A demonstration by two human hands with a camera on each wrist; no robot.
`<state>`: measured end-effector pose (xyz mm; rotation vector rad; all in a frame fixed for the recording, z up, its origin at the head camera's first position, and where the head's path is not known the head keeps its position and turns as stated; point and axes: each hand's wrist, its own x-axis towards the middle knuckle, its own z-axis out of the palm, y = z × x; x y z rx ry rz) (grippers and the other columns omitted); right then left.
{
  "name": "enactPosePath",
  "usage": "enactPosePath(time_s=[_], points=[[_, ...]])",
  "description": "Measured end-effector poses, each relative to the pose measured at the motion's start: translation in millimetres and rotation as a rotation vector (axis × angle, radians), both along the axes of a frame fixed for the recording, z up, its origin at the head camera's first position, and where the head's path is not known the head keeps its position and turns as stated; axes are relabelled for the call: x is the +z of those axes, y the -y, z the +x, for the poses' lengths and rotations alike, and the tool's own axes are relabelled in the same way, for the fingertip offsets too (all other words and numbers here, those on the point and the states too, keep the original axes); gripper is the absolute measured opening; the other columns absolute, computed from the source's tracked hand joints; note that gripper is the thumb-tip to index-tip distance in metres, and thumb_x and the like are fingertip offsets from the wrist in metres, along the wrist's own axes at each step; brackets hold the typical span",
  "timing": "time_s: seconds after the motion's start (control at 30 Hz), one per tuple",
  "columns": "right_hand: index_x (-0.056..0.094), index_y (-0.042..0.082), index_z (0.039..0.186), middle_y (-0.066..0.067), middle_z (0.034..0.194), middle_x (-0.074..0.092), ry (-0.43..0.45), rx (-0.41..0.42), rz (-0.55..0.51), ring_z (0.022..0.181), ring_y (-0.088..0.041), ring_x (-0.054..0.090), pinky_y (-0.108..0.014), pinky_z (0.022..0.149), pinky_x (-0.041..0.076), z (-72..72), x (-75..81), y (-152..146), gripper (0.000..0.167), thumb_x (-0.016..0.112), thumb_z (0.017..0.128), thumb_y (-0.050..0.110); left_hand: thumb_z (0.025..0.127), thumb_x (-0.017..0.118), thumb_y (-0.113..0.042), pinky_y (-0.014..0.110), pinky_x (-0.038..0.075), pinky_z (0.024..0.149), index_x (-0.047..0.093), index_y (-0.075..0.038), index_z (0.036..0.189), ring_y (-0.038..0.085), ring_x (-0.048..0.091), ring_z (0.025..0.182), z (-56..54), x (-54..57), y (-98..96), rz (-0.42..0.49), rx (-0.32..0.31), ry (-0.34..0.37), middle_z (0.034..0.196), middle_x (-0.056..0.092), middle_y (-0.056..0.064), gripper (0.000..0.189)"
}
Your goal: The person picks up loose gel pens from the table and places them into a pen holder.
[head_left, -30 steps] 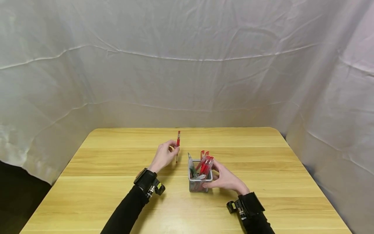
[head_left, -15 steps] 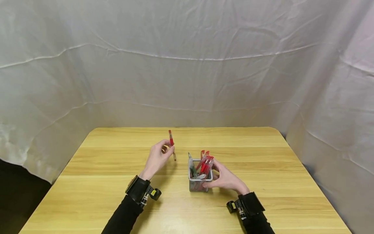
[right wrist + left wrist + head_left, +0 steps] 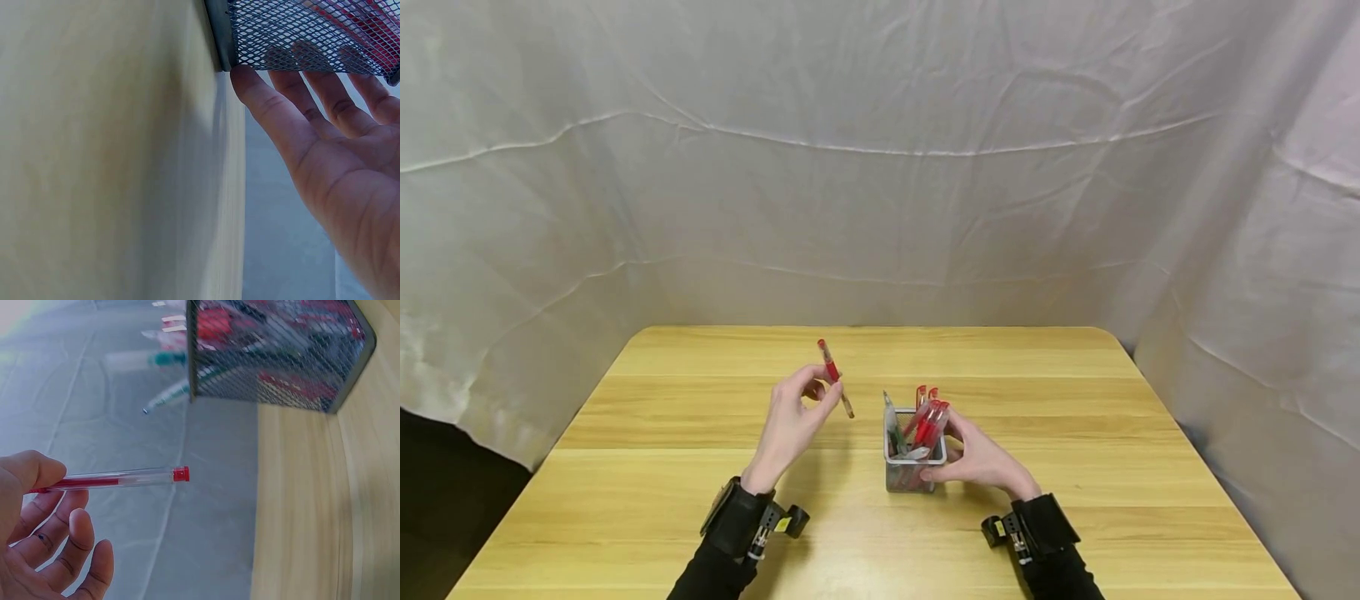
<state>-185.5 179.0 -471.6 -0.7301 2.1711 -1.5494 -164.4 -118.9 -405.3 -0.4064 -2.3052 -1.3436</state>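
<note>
My left hand (image 3: 784, 429) pinches a clear-barrelled red pen (image 3: 147, 478) between thumb and fingers, raised over the table to the left of the pen holder. In the head view the pen leans, its upper end tilted left and its lower end toward the holder. The other fingers of that hand are loosely bent. A square metal mesh pen holder (image 3: 898, 478) stands on the table with several red-capped pens (image 3: 925, 421) and a green-tinted pen (image 3: 892, 423) in it. My right hand (image 3: 985, 460) grips the holder's right side, thumb at the front, fingers behind the mesh.
The light wooden table (image 3: 1075, 417) has rounded far corners. Pale grey cloth (image 3: 880, 217) hangs behind it and along both sides. A dark area (image 3: 452, 500) lies beyond the left edge. Black straps with small cameras sit on both wrists.
My left hand has drawn back to the left and toward me with the pen, which has gone from nearly upright to leaning. The right hand and the holder stay put.
</note>
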Motion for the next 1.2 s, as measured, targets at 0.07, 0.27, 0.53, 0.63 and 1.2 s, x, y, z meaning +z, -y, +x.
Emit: enactPosePath(time_s=[0.07,0.27,0.53,0.63,1.2], points=[[0.034,0.014,0.153,-0.017,0.150,0.045,0.004,-0.003,0.004,0.143,-0.043,0.039,-0.046,0.109,0.050,0.3,0.2,0,0.090,0.086,0.079,0.017,0.093,0.071,-0.010,0.023,0.046,0.070,0.072,-0.007,0.099,0.011,0.056,0.072,4.0,0.9,-1.3,0.006,0.003,-0.015,0.076,0.064,0.003,0.007],[0.035,0.015,0.152,-0.017,0.148,0.046,0.003,0.003,-0.003,0.142,-0.044,0.039,-0.048,0.108,0.050,0.8,1.0,-1,0.088,0.086,0.079,0.017,0.092,0.072,-0.009,0.022,0.049,0.071,0.073,-0.009,0.098,0.007,0.057,0.072,15.3,5.1,-4.9,0.056,-0.018,-0.052,0.074,0.062,0.000,0.006],[0.036,0.016,0.152,-0.016,0.148,0.047,-0.004,0.003,0.001,0.143,-0.044,0.039,-0.051,0.109,0.049,1.2,1.9,-1,0.089,0.086,0.079,0.017,0.089,0.073,-0.004,0.023,0.050,0.071,0.071,-0.012,0.091,0.005,0.057,0.073,27.5,9.0,-14.1,0.077,-0.080,-0.161,0.072,0.062,-0.001,0.008],[0.036,0.016,0.152,-0.016,0.147,0.047,-0.013,0.001,0.002,0.143,-0.045,0.038,-0.054,0.110,0.047,1.4,1.5,-1,0.089,0.086,0.079,0.017,0.089,0.074,-0.003,0.023,0.050,0.071,0.070,-0.012,0.090,0.005,0.057,0.074,29.5,7.7,-18.4,0.069,-0.105,-0.183,0.073,0.062,-0.001,0.010],[0.034,0.016,0.154,-0.016,0.147,0.049,0.007,0.014,-0.009,0.141,-0.044,0.040,-0.056,0.109,0.048,-0.3,-0.2,0,0.090,0.085,0.080,0.018,0.084,0.077,-0.002,0.018,0.047,0.064,0.072,-0.008,0.093,0.012,0.059,0.069,26.1,-11.3,-41.3,-0.049,-0.175,-0.237,0.073,0.064,0.000,0.012]])
